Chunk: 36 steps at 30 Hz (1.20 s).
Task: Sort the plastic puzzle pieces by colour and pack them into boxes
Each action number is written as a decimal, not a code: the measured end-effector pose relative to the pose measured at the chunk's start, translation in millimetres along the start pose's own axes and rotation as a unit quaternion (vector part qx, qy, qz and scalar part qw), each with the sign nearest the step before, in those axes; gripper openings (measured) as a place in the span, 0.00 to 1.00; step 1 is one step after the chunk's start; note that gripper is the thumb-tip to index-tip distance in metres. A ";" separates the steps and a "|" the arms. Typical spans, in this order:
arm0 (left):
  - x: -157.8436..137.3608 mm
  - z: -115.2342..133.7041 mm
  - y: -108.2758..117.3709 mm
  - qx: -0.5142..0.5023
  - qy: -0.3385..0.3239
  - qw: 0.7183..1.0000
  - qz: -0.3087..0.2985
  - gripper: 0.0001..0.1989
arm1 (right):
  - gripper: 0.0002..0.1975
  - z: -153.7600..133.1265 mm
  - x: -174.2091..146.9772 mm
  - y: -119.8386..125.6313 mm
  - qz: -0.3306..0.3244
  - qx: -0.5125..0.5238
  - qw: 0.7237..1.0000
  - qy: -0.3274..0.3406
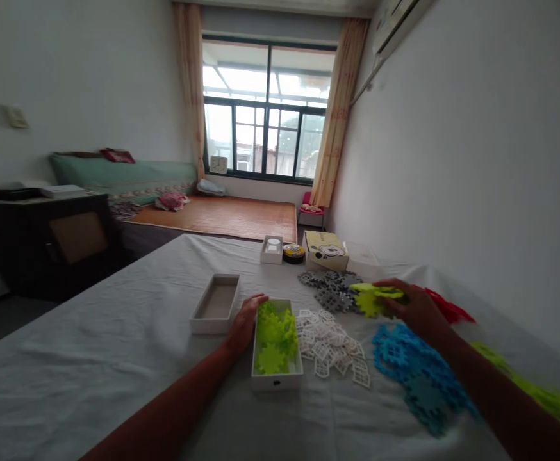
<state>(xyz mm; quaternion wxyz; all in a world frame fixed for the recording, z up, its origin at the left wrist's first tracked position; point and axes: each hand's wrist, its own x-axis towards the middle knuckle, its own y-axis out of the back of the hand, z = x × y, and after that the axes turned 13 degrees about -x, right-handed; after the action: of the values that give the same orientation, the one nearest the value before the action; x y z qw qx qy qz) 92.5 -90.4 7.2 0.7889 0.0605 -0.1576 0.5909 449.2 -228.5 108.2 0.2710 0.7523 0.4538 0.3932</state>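
My left hand (245, 323) grips the left side of a white box (277, 383) with its fingers at the rim. Lime-green gear-shaped plastic pieces (271, 358) fill much of that box. Off to the right, my right hand (412, 304) is closed on more lime-green gear pieces (370, 303), held in the air over the table. Beneath and around this hand lie a blue pile of gear pieces (421, 378), a red pile (448, 306) and a dark grey pile (332, 291). White lattice pieces (330, 342) are heaped right beside the box.
Left of my left hand stands a shallow white box (215, 304) with nothing in it. Farther back are a small white box (271, 250), a round black-and-yellow tin (294, 252) and a yellow cartoon box (327, 250). More lime-green pieces (530, 384) lie by my right forearm. A white cloth (136, 358) covers the table.
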 end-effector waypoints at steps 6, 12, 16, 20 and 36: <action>-5.7 -4.1 1.8 -0.038 -0.007 0.999 0.003 0.24 | 0.14 -137.6 -2.4 -103.3 -0.254 0.134 0.948 0.137; -7.1 -1.3 0.8 -0.019 -0.020 1.000 -0.001 0.24 | 0.34 -137.4 15.9 -122.2 -0.305 0.088 0.939 0.130; -9.1 2.5 -0.7 0.075 -0.052 0.995 -0.036 0.21 | 0.20 -136.3 14.8 -119.3 -0.249 0.062 0.955 0.145; -11.9 3.1 -1.3 0.132 -0.066 0.988 -0.055 0.20 | 0.11 -140.4 -4.6 -122.9 -0.263 -0.007 0.937 0.230; 2.5 -13.1 11.4 0.153 -0.068 0.983 -0.073 0.24 | 0.19 -32.3 -34.4 -40.0 0.012 -0.175 0.971 0.161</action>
<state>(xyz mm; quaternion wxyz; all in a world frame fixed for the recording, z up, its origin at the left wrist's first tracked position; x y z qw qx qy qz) 84.6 -81.0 -5.3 0.7991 0.2316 -0.1135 0.5431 393.8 -240.1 83.3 0.3169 0.6256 0.4065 0.5856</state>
